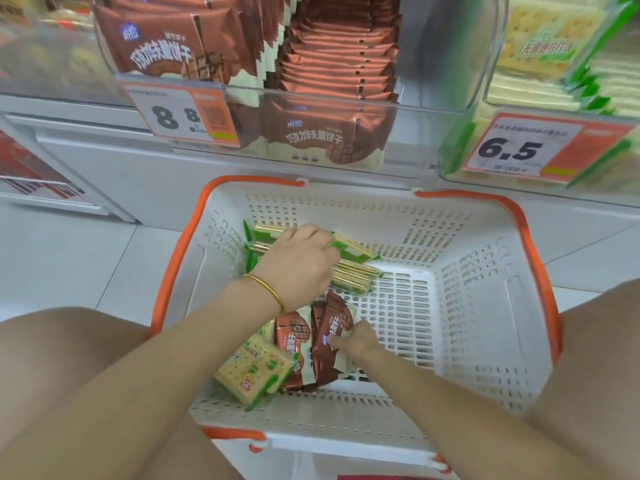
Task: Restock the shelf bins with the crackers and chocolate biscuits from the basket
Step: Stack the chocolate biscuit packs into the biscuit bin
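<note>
The shelf bins point(426, 133) above the basket point(485, 306) look fairly full, so slick packs pushed in carelessly could slide back out. In the basket's far left corner the left hand point(298, 261) curls round green cracker packs point(353, 275), thin, stacked and likely to fan apart. Nearer, the right hand point(356, 341) pinches a glossy brown chocolate biscuit pack point(329, 323) that could slip.

head | worn, looks forward-down | close over basket point(485, 306) | shelf bins point(433, 126) above
</note>
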### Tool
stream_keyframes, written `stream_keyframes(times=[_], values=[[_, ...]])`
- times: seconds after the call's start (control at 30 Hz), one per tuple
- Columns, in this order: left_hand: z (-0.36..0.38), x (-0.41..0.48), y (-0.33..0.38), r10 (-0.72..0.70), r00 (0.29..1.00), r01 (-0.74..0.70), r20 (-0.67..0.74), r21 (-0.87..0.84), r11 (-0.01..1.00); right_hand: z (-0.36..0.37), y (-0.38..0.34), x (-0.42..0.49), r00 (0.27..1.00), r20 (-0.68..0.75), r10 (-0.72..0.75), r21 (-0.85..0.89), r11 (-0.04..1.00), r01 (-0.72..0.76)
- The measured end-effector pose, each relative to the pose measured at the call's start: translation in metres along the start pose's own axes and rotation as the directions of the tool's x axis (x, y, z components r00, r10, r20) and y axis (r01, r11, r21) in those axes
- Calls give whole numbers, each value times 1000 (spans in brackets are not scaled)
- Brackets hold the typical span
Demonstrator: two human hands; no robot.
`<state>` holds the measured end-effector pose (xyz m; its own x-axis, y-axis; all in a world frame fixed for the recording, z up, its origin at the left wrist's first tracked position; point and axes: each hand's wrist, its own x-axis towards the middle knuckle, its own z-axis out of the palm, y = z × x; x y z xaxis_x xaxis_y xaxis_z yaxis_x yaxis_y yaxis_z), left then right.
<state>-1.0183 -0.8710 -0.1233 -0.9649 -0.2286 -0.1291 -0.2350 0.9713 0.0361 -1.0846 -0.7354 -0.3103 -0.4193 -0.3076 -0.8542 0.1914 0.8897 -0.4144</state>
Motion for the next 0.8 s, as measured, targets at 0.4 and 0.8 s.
stream_keyframes(times=[0.4,0.8], values=[[-1,0,0,-182,867,271,463,-133,953,-53,-34,-90,922,380,75,598,740,-307],[-88,-13,-15,-19,944,291,328,-807,514,-116,-96,-199,793,-143,-593,359,715,600]])
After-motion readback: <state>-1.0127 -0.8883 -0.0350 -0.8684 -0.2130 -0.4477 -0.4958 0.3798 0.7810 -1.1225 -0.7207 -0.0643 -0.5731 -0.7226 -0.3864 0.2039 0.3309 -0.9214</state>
